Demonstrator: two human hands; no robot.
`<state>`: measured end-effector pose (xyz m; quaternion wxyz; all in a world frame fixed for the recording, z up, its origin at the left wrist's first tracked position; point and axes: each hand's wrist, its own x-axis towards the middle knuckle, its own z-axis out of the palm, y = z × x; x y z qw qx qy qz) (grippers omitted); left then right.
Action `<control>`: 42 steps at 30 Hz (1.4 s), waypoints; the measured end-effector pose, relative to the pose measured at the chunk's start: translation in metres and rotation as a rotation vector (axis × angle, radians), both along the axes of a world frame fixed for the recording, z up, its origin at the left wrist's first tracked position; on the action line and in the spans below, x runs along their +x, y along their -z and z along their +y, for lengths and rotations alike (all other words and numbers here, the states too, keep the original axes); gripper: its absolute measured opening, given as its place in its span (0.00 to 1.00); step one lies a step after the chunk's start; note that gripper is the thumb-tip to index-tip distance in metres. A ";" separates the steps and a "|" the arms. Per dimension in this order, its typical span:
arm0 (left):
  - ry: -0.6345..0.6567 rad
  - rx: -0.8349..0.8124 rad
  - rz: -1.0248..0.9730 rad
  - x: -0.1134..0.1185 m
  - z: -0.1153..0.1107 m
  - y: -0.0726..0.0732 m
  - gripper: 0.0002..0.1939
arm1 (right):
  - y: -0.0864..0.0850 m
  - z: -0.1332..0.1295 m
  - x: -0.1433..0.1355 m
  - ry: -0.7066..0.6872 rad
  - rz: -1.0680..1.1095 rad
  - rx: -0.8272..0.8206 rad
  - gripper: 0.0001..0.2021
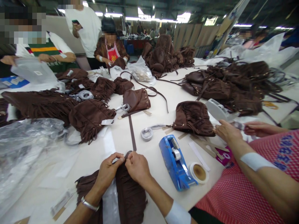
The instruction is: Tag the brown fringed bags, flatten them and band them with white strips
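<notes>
My left hand [109,169] and my right hand [139,168] meet at the front of the table, fingers closed in a pinch. Between the fingertips is a brown strap [132,133], part of which stretches away across the table. Directly beneath the hands lies a dark brown fringed bag [130,196], with a strip of clear plastic down its middle. My fingers hide the exact spot being pinched. Right of my right hand stands a blue tape dispenser [171,165], with a tape roll [199,173] beside it.
Brown fringed bags [91,118] lie about, one [193,118] beside a co-worker's hands [227,132] at right. A small brown bag [137,100] sits ahead. Clear plastic [25,155] covers the left side. A wrapped coil [146,133] lies centrally. Other people stand across the table.
</notes>
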<state>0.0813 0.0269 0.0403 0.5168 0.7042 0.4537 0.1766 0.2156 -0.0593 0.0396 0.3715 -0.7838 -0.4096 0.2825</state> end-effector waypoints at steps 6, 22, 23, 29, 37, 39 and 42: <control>0.028 -0.068 -0.080 -0.004 0.005 0.001 0.15 | -0.002 -0.001 0.002 -0.050 -0.187 -0.106 0.06; -0.092 -0.321 -0.313 -0.012 0.012 0.004 0.18 | -0.010 -0.003 0.003 -0.078 -0.379 -0.186 0.08; -0.111 -0.313 -0.308 -0.013 0.013 0.004 0.18 | -0.011 -0.004 0.004 -0.074 -0.387 -0.195 0.08; -0.157 -0.256 -0.256 -0.020 0.017 0.003 0.20 | -0.015 -0.013 0.010 -0.143 -0.340 -0.194 0.12; -0.085 -0.165 -0.226 -0.011 0.013 -0.004 0.15 | -0.023 -0.008 -0.008 -0.099 -0.116 0.093 0.16; -0.068 -0.144 -0.212 -0.010 0.013 -0.004 0.15 | -0.016 -0.002 -0.015 -0.138 -0.051 0.060 0.09; -0.046 -0.120 -0.191 -0.010 0.014 -0.002 0.16 | -0.006 0.005 -0.021 -0.119 -0.026 0.024 0.06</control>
